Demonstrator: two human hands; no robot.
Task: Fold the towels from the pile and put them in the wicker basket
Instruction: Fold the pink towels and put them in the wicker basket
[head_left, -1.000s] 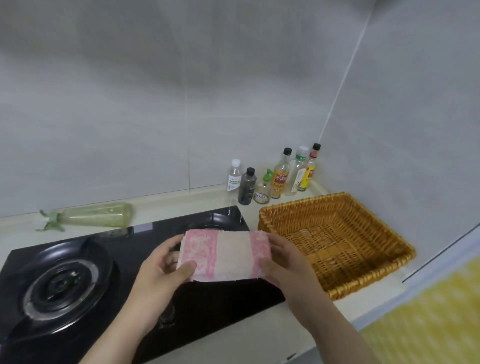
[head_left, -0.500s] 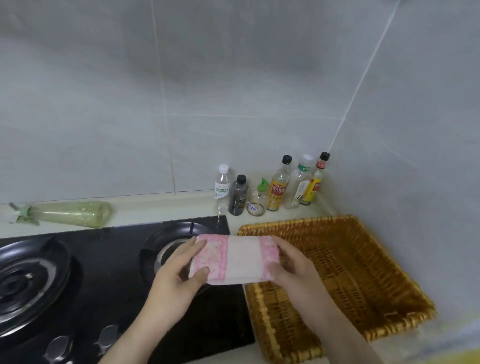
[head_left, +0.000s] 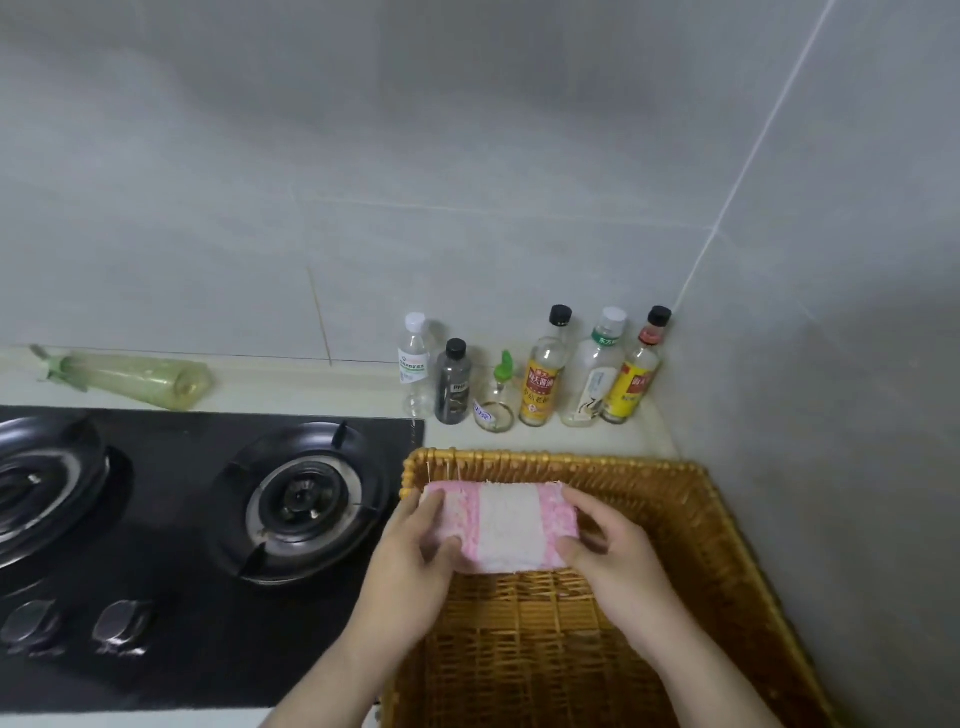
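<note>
A folded pink-and-white towel (head_left: 506, 527) is held flat over the far left part of the wicker basket (head_left: 696, 530). My left hand (head_left: 410, 566) grips its left end, thumb on top. My right hand (head_left: 613, 558) grips its right end the same way. The basket's woven floor shows bare below the towel; I cannot tell whether the towel touches it. No towel pile is in view.
A black two-burner gas hob (head_left: 208, 519) lies left of the basket, its knobs (head_left: 122, 626) near the front. Several bottles (head_left: 543, 382) stand in the wall corner behind the basket. A green plastic bottle (head_left: 135, 379) lies on its side at the back left.
Both hands carried the folded towel rightward from above the hob to over the basket. The view swung right and down with them.
</note>
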